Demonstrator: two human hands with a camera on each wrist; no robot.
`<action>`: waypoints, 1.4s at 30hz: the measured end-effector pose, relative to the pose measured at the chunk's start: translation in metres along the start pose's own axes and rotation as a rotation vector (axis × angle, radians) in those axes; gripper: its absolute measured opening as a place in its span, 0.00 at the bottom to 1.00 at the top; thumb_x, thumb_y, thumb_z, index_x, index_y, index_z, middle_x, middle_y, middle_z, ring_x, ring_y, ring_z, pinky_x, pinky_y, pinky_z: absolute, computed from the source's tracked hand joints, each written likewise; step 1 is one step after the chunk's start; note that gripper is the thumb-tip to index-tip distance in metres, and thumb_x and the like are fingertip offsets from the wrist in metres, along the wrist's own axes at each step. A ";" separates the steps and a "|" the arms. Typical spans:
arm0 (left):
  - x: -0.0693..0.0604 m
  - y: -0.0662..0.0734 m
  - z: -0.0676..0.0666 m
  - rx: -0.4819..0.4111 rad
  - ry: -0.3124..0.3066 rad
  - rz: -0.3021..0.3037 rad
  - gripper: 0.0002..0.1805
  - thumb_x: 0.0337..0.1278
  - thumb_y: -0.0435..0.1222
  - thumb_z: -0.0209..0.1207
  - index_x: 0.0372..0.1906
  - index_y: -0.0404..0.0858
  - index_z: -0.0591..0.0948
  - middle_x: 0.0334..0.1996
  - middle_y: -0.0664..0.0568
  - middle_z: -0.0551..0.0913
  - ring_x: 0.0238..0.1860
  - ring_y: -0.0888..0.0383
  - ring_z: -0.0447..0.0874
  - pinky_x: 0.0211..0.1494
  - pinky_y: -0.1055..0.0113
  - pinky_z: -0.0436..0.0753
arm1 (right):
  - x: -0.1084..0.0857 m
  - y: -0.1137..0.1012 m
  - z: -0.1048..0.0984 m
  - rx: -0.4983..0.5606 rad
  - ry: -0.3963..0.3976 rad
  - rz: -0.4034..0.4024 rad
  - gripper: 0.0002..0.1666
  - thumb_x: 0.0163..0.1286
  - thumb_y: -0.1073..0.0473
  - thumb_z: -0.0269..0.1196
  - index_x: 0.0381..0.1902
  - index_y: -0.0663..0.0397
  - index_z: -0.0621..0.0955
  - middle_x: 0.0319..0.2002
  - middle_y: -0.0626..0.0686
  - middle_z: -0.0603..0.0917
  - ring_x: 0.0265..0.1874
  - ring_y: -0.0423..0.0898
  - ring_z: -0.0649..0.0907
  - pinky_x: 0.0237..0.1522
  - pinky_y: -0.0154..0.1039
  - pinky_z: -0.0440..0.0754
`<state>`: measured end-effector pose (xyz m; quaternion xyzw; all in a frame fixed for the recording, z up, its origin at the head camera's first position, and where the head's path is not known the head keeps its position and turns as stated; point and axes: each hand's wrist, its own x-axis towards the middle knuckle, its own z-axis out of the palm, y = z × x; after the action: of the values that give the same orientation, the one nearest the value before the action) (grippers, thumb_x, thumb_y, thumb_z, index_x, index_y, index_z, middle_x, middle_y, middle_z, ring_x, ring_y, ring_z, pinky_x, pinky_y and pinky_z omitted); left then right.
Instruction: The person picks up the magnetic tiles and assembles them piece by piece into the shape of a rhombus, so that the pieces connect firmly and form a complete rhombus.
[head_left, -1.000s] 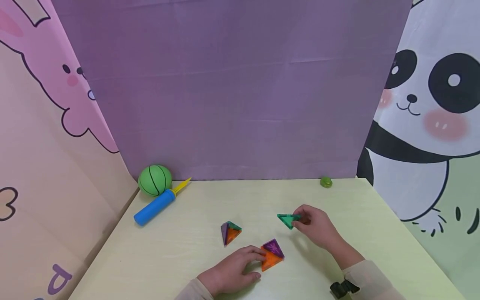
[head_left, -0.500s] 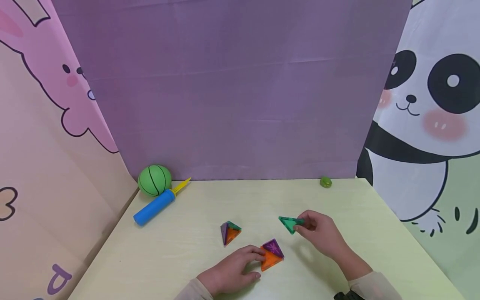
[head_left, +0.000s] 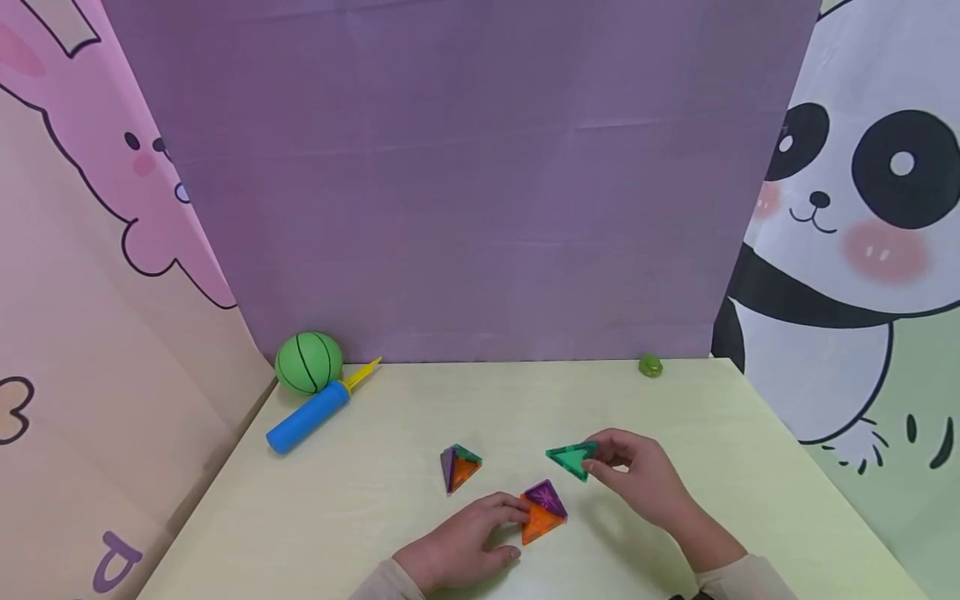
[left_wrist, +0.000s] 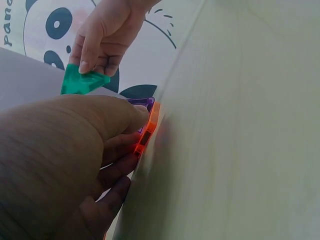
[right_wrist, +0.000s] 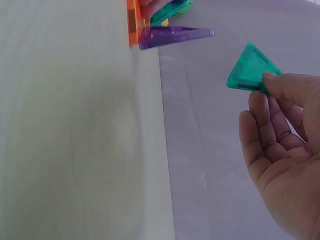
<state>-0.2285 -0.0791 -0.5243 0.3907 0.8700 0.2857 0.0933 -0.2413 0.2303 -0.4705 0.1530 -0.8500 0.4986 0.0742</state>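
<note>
In the head view, my right hand [head_left: 633, 475] pinches a green triangular magnetic tile [head_left: 572, 460] between thumb and fingers, above the table. The right wrist view shows this green tile [right_wrist: 253, 69] held by its edge. My left hand [head_left: 468, 542] has its fingers curled at the left side of a small orange and purple magnetic-tile shape [head_left: 543, 520] on the table. In the left wrist view, the orange tile [left_wrist: 147, 131] stands beside the fingers, and the hand hides part of the shape. Farther back sits a second tile shape [head_left: 459, 469] of purple, green and orange.
A green ball [head_left: 308, 363] lies at the table's back left corner, beside a blue pump [head_left: 308, 419] with a yellow nozzle. A small green object [head_left: 650, 365] sits at the back edge. A purple cloth [head_left: 480, 183] hangs behind the table [head_left: 360, 483].
My right hand has come down and nearer with the green tile, whose face has tilted into fuller view. The left hand and the orange and purple shape stay put.
</note>
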 end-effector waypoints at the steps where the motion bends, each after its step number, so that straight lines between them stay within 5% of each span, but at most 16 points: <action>1: 0.000 0.000 0.000 0.001 0.001 0.003 0.24 0.74 0.46 0.63 0.70 0.50 0.79 0.71 0.68 0.71 0.72 0.63 0.69 0.75 0.61 0.71 | 0.000 0.000 0.001 0.013 -0.006 0.005 0.11 0.68 0.60 0.74 0.47 0.52 0.86 0.34 0.46 0.88 0.35 0.47 0.87 0.40 0.38 0.87; 11: 0.000 0.001 -0.002 0.003 -0.001 0.009 0.24 0.72 0.44 0.64 0.69 0.49 0.79 0.71 0.67 0.71 0.72 0.63 0.69 0.75 0.61 0.71 | -0.003 0.001 0.005 0.089 -0.072 -0.001 0.09 0.70 0.59 0.73 0.45 0.53 0.86 0.36 0.50 0.88 0.34 0.48 0.85 0.38 0.37 0.87; 42: 0.000 0.003 0.002 0.026 0.010 0.013 0.27 0.68 0.43 0.68 0.69 0.46 0.79 0.71 0.66 0.71 0.72 0.63 0.68 0.74 0.62 0.71 | -0.012 0.008 0.021 0.014 -0.319 -0.064 0.04 0.69 0.59 0.73 0.40 0.44 0.87 0.34 0.44 0.87 0.35 0.44 0.85 0.42 0.39 0.84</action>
<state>-0.2259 -0.0769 -0.5244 0.3960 0.8717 0.2769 0.0820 -0.2319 0.2177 -0.4910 0.2577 -0.8422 0.4712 -0.0469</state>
